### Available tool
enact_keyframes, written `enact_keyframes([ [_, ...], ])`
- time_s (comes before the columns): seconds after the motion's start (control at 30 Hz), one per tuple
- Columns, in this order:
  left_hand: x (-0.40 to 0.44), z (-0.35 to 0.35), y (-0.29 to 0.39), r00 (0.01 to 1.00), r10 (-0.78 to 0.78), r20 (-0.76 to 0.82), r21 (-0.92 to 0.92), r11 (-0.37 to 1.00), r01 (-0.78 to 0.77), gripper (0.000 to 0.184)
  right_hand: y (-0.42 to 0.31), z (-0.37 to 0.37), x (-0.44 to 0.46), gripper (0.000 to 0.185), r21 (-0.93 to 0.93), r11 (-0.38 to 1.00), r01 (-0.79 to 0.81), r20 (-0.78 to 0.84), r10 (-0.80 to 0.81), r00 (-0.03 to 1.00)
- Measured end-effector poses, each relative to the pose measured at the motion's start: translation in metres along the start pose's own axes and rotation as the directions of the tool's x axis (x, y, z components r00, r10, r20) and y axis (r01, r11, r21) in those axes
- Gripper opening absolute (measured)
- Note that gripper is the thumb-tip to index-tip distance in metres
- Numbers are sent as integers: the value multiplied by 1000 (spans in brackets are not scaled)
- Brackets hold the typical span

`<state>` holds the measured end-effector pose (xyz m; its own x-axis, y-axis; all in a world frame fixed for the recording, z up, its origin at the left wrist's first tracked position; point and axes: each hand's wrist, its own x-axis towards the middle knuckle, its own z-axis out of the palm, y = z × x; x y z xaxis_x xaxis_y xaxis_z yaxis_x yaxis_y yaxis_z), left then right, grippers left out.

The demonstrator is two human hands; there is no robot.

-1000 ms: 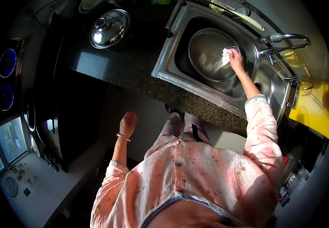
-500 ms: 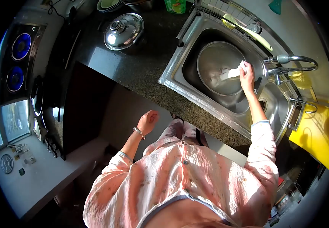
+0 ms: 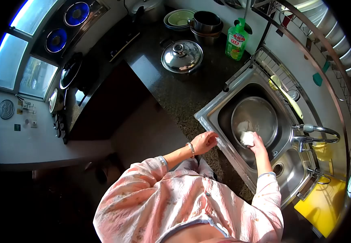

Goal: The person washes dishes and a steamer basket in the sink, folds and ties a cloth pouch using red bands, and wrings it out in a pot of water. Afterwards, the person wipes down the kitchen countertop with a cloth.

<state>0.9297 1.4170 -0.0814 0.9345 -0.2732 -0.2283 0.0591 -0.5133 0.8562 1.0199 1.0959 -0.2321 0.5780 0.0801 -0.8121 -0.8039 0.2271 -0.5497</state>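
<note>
My right hand is closed on a white cloth over the near side of a round metal pan. The pan lies in the large basin of the steel sink, with what looks like shallow water in it. At the sink's left front edge is my left hand, its fingers curled, with a bracelet at the wrist. Whether it holds anything is hidden.
A lidded pot, a green soap bottle and stacked bowls stand on the dark counter. The faucet arches at the sink's right. A yellow board is at lower right.
The view has turned, showing more of the counter and racks. My left hand has come from below the counter to the sink's edge. My right hand has moved the cloth to the pan's near side.
</note>
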Motion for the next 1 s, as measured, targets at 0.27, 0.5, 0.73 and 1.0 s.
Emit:
enact_keyframes([
  [0.27,114,85,65,883,469,-21,28,883,-468,72,-89,63,-162,31,264,930,258,69,-285,956],
  [0.5,151,111,43,938,329,106,150,928,-342,34,-119,72,-236,32,419,813,404,48,-465,884],
  [0.73,181,114,17,992,-125,8,-54,991,125,57,-111,55,-234,27,127,669,732,-139,-719,681],
  [1.0,230,99,41,960,279,3,96,956,-278,30,-2,23,-66,58,-148,915,376,-438,-402,804],
])
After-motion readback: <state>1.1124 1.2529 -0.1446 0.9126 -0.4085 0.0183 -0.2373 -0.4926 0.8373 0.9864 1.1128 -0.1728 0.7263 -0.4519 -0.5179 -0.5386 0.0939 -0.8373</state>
